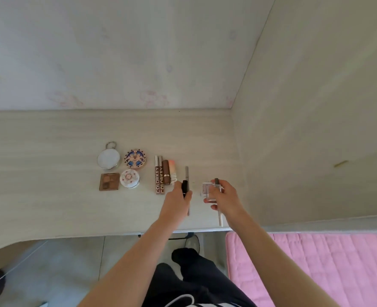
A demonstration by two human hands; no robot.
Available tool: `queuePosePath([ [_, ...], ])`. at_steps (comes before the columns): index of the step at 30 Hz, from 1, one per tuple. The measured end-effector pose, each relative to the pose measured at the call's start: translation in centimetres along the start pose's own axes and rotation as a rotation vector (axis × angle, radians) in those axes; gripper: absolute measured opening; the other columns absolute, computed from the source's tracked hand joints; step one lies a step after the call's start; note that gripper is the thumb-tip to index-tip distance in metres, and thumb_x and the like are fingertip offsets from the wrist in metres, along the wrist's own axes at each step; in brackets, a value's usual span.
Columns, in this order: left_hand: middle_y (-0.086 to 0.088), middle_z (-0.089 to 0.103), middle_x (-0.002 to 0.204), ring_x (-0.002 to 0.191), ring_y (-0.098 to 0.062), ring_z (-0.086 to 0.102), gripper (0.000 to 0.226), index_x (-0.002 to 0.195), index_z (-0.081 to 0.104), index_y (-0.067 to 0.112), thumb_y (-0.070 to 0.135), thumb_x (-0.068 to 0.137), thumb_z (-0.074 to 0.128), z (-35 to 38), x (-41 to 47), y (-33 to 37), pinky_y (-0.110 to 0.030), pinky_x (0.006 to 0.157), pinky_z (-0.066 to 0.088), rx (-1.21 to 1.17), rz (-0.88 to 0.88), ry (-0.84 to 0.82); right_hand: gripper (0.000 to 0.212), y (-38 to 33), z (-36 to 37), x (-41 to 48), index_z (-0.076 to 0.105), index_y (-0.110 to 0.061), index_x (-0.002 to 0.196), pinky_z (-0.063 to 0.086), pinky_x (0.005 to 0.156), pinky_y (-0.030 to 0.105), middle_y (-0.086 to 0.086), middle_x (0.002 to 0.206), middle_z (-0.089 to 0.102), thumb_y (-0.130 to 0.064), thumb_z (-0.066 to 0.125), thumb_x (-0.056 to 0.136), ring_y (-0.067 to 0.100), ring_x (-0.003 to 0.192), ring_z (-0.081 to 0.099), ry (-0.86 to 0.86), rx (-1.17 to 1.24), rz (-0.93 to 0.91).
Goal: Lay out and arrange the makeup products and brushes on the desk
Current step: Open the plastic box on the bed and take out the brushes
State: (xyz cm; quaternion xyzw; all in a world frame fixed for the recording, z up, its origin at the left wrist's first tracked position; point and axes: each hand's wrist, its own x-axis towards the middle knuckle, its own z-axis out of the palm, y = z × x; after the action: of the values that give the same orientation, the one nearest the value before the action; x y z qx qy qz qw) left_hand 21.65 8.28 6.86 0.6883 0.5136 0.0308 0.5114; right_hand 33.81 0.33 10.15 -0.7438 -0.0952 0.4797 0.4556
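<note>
Currently, left hand gripping black tube aimed wallward, right hand clutching bottle

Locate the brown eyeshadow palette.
Head view: the brown eyeshadow palette lies on the desk, just left of the white round compact, in front of the round mirror.

soft even daylight, faint shadows, slight blur, wide-angle edge warp.

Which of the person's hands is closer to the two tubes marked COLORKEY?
The left. The left hand, gripping a black tube, sits just right of the COLORKEY tubes, by their near ends. The right hand, holding a clear bottle, is farther right.
</note>
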Motion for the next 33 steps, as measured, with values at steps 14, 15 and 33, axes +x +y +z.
queuePosePath([
  [14, -0.006, 0.067, 0.09, 0.08, -0.029, 0.065, 0.019, 0.11, 0.045, 0.011, 0.025, 0.099, 0.039, 1.4, 4.2, 1.5, -0.03, 0.056, 0.037, 0.796, 0.022, 0.065, 0.025, 0.1, 0.4, 6.9, 0.05, -0.018, 0.117, 0.053, 0.075, 0.033, 0.002, 0.106, 0.057, -0.012, 0.053, 0.092, 0.02, 0.09, 0.061, 0.034, -0.152, 0.046],
  [15, -0.006, 0.068, 0.09, 0.079, -0.029, 0.066, 0.018, 0.11, 0.045, 0.012, 0.024, 0.099, 0.039, 1.4, 4.4, 1.6, -0.03, 0.056, 0.035, 0.812, 0.03, 0.075, 0.028, 0.2, 0.5, 7.2, 0.051, -0.017, 0.119, 0.054, 0.08, 0.036, 0.003, 0.109, 0.057, -0.013, 0.054, 0.091, 0.022, 0.095, 0.061, 0.038, -0.167, 0.043],
  [33, -0.009, 0.072, 0.092, 0.058, -0.026, 0.067, 0.034, 0.122, 0.055, 0.014, 0.023, 0.089, 0.059, -0.1, 5.7, 1.5, -0.026, 0.042, 0.03, 1.056, 0.199, 0.132, 0.026, 0.6, 1.3, 8.9, 0.059, -0.015, 0.106, 0.04, 0.063, 0.015, 0.0, 0.096, 0.06, -0.02, 0.069, 0.083, 0.017, 0.088, 0.058, 0.157, -0.363, -0.102],
])
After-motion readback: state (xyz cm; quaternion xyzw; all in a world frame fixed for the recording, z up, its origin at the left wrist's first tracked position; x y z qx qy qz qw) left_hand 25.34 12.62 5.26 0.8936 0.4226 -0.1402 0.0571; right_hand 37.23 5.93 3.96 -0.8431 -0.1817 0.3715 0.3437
